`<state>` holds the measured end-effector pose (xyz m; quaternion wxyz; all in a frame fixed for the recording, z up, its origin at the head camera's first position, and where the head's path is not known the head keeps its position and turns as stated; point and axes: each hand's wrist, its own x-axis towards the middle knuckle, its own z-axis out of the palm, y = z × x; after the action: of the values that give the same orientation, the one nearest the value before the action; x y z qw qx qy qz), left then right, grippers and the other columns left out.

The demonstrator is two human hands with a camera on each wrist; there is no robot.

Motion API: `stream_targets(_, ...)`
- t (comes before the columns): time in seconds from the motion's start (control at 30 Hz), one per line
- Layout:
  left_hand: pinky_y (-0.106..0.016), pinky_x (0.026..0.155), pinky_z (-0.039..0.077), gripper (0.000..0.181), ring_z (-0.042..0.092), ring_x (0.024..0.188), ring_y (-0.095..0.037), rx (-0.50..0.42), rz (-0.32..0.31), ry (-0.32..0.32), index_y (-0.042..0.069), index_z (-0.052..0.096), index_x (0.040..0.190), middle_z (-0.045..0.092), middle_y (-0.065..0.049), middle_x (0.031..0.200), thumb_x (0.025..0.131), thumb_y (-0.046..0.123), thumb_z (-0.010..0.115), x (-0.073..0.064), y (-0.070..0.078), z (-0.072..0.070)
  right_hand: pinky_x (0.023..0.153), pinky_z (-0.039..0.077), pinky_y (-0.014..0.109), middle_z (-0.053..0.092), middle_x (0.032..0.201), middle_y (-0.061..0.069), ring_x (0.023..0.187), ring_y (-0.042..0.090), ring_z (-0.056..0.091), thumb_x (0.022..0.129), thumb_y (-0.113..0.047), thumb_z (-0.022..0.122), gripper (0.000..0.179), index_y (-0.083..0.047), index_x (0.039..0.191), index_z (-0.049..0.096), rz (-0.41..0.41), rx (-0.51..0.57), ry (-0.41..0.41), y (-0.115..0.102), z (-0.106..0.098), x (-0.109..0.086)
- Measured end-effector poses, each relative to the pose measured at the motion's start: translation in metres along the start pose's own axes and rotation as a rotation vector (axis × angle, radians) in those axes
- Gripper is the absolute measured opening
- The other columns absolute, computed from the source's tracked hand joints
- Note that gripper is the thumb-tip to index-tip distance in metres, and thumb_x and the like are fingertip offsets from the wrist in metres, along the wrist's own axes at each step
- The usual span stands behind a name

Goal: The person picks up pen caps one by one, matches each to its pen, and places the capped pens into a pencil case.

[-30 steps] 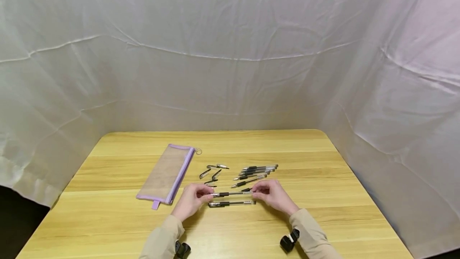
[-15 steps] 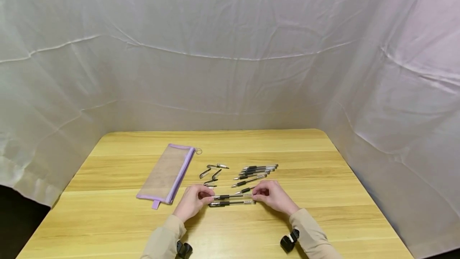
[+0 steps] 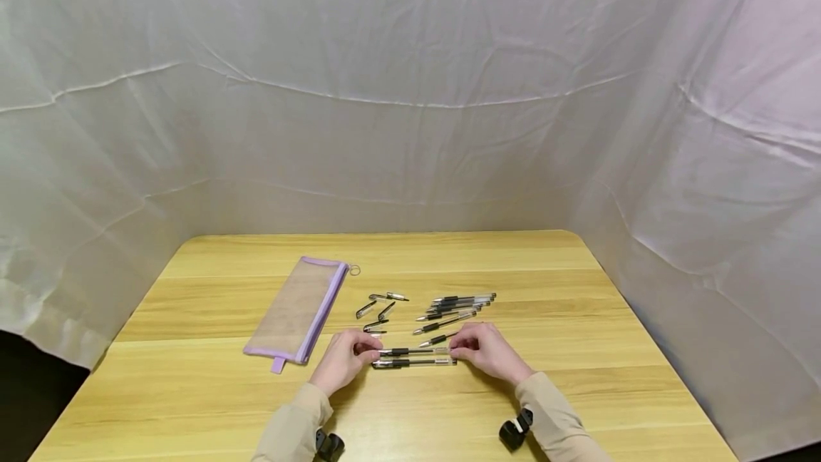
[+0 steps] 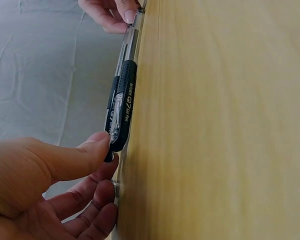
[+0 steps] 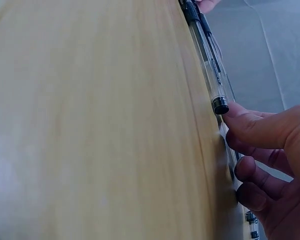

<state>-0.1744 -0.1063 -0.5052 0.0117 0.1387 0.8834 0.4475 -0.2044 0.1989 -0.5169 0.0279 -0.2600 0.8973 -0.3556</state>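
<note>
Two capped gel pens with clear barrels and black grips lie side by side, crosswise before me. My left hand (image 3: 346, 357) pinches the capped end of the farther gel pen (image 3: 417, 351) between thumb and fingers. At its other end, my right hand (image 3: 485, 349) holds the barrel's tail the same way. The nearer gel pen (image 3: 413, 363) lies parallel, close against it; "Gel Pen" shows on its cap (image 4: 126, 107) in the left wrist view. In the right wrist view, the thumb (image 5: 240, 120) is right at the nearer pen's black end plug (image 5: 220, 105).
Several loose pen caps (image 3: 366, 309) lie beyond my left hand. Several uncapped pens (image 3: 445, 324) are spread beyond the right one. A purple-edged mesh zip pouch (image 3: 295, 312) lies flat at the left of the wooden table (image 3: 577, 391). Pale curtains (image 3: 410, 148) surround the table.
Both hands have brought the farther pen slightly toward me, up beside the nearer pen. Another uncapped pen behind it now shows more fully. The pouch and caps have stayed put.
</note>
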Motion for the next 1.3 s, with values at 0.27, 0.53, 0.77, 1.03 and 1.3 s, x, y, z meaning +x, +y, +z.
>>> stream_targets(0.27, -0.018, 0.064, 0.046, 0.008, 0.056, 0.074, -0.008, -0.012, -0.030, 0.014, 0.005, 0.077, 0.093, 0.075, -0.007, 0.093, 0.085, 0.003, 0.076, -0.002, 0.000, -0.001, 0.067, 0.046, 0.017, 0.070, 0.086, -0.005, 0.074, -0.003, 0.052, 0.086, -0.014, 0.078, 0.008, -0.013, 0.094, 0.079, -0.017, -0.012, -0.005, -0.003, 0.000, 0.002)
stream_targets(0.53, -0.018, 0.064, 0.045, 0.007, 0.056, 0.074, -0.010, -0.014, -0.044, 0.000, 0.005, 0.077, 0.092, 0.074, -0.006, 0.090, 0.085, 0.003, 0.077, -0.002, 0.001, -0.002, 0.066, 0.047, 0.017, 0.070, 0.086, -0.004, 0.074, -0.003, 0.051, 0.085, -0.013, 0.078, 0.009, -0.012, 0.094, 0.079, 0.002, 0.002, -0.013, -0.004, -0.001, 0.003)
stream_targets(0.77, -0.018, 0.066, 0.046, 0.009, 0.058, 0.076, -0.011, -0.022, -0.035, -0.003, 0.003, 0.077, 0.094, 0.075, -0.008, 0.093, 0.085, 0.004, 0.076, -0.002, 0.000, -0.002, 0.075, 0.053, 0.019, 0.072, 0.093, -0.001, 0.082, 0.002, 0.060, 0.086, -0.015, 0.077, 0.012, -0.012, 0.097, 0.078, 0.024, 0.019, 0.010, 0.000, -0.003, 0.001)
stream_targets(1.03, -0.018, 0.068, 0.047, 0.010, 0.059, 0.079, -0.011, -0.038, -0.039, 0.028, 0.004, 0.077, 0.097, 0.075, -0.008, 0.096, 0.087, 0.004, 0.075, -0.003, -0.003, -0.002, 0.077, 0.053, 0.019, 0.069, 0.093, -0.002, 0.084, 0.006, 0.061, 0.083, -0.010, 0.079, 0.018, -0.010, 0.101, 0.077, 0.095, 0.011, 0.162, 0.013, -0.009, 0.000)
stream_targets(1.3, -0.019, 0.068, 0.047, 0.012, 0.060, 0.081, -0.013, -0.048, -0.048, 0.053, 0.004, 0.077, 0.100, 0.075, -0.009, 0.099, 0.088, 0.004, 0.073, -0.004, -0.001, -0.004, 0.070, 0.046, 0.021, 0.060, 0.090, -0.002, 0.082, 0.012, 0.053, 0.081, -0.008, 0.080, 0.017, -0.011, 0.097, 0.076, 0.123, -0.013, 0.177, 0.022, -0.018, 0.004)
